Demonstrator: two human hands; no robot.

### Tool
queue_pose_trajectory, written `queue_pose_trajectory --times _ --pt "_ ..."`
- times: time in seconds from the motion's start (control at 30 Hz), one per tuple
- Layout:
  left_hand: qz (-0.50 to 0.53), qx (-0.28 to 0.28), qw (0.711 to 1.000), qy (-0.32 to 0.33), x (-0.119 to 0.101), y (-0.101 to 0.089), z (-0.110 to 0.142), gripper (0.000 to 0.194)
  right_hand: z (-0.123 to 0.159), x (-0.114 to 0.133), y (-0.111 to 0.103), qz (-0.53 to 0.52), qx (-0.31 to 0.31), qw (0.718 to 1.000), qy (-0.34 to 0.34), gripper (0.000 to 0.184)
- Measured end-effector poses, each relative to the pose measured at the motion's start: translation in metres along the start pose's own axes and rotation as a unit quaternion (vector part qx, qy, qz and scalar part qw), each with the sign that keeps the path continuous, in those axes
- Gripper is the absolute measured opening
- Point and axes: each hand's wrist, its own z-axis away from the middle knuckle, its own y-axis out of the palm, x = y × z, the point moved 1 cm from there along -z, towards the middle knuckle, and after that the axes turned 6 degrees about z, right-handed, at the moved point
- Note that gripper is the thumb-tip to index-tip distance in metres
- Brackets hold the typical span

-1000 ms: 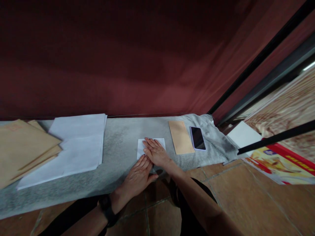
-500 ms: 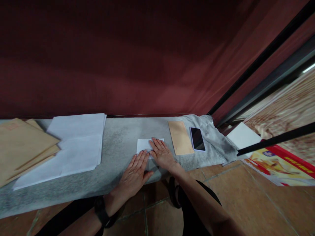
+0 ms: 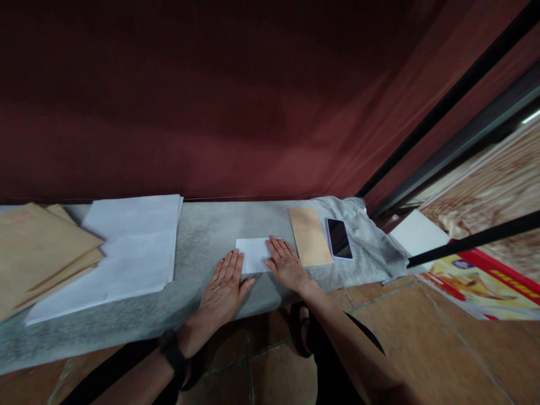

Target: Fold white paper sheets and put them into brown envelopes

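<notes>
A small white rectangle of paper (image 3: 254,255), apparently folded, lies on the grey cloth (image 3: 211,225) between my hands. My left hand (image 3: 223,287) rests flat at its left edge, fingers stretched out and thumb apart. Over the paper's right end lies my right hand (image 3: 287,267), also flat with extended fingers, covering that edge. Just right of it sits a single brown envelope (image 3: 311,237). Beyond the envelope is a phone (image 3: 339,238) with a dark screen and a pale purple rim.
A stack of large white sheets (image 3: 135,242) lies to the left, partly under several brown envelopes (image 3: 37,247). A dark red wall (image 3: 253,140) rises behind the cloth. Black bars (image 3: 476,239) and a colourful printed box (image 3: 485,278) are at the right, above the tiled floor (image 3: 405,332).
My hands have moved apart across the paper: the left slid left and the right slid right. More of the white paper's middle now shows.
</notes>
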Motion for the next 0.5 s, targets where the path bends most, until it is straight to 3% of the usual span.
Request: queue_pose_trajectory --times 0.3,0.4,0.5 --pt "0.005 0.007 1.0 -0.014 -0.001 -0.007 -0.007 0.069 0.009 -0.003 0.001 -0.01 -0.03 0.999 0.027 0.056" --pt "0.01 0.0 1.0 -0.011 -0.004 -0.006 -0.012 0.068 0.01 0.006 -0.003 -0.025 -0.043 0.998 0.036 0.056" --pt "0.016 -0.006 1.0 0.019 -0.013 -0.002 -0.011 0.064 0.014 0.022 -0.006 -0.05 -0.041 0.998 0.0 0.057"
